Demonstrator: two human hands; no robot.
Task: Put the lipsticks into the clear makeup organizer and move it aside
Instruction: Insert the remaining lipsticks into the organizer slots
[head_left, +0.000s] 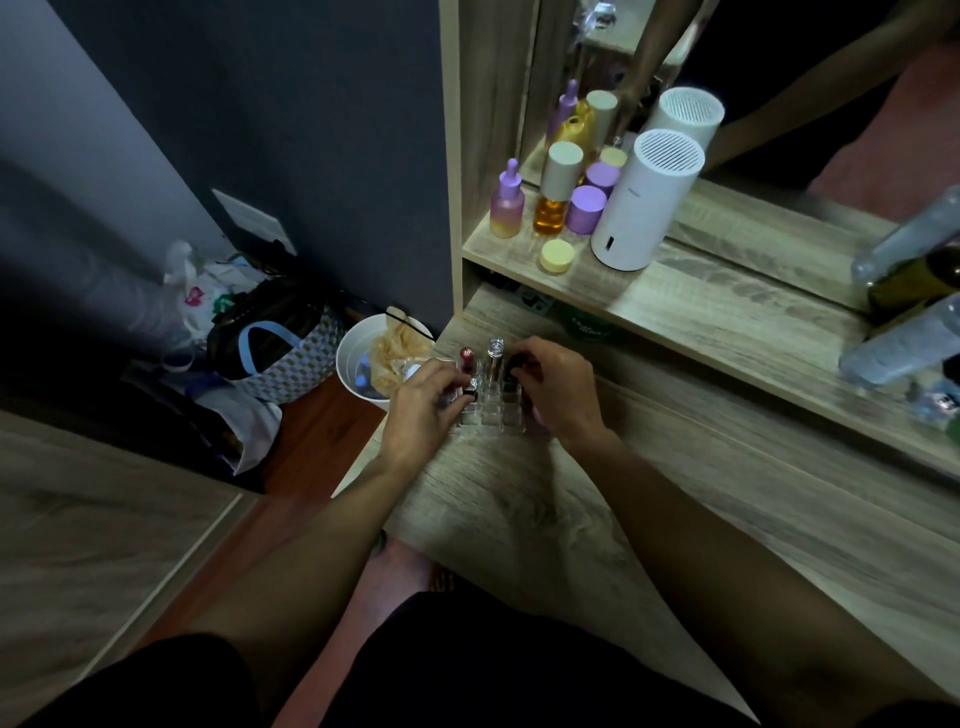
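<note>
Lipsticks, small slick hard-cased tubes, are standing in the light, rigid clear acrylic gridded organizer (485, 402); left hand (423, 410) is pinching a dark tube (469, 391), right hand (558, 389) gripping another; lifting by both side walls looks safest.

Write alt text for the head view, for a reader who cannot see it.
Two bare hands work at a clear plastic makeup organizer on a wooden vanity; the left hand holds a small lipstick at its edge, the right hand a dark one. A red-capped lipstick and a silver lipstick stand in its back slots.
</note>
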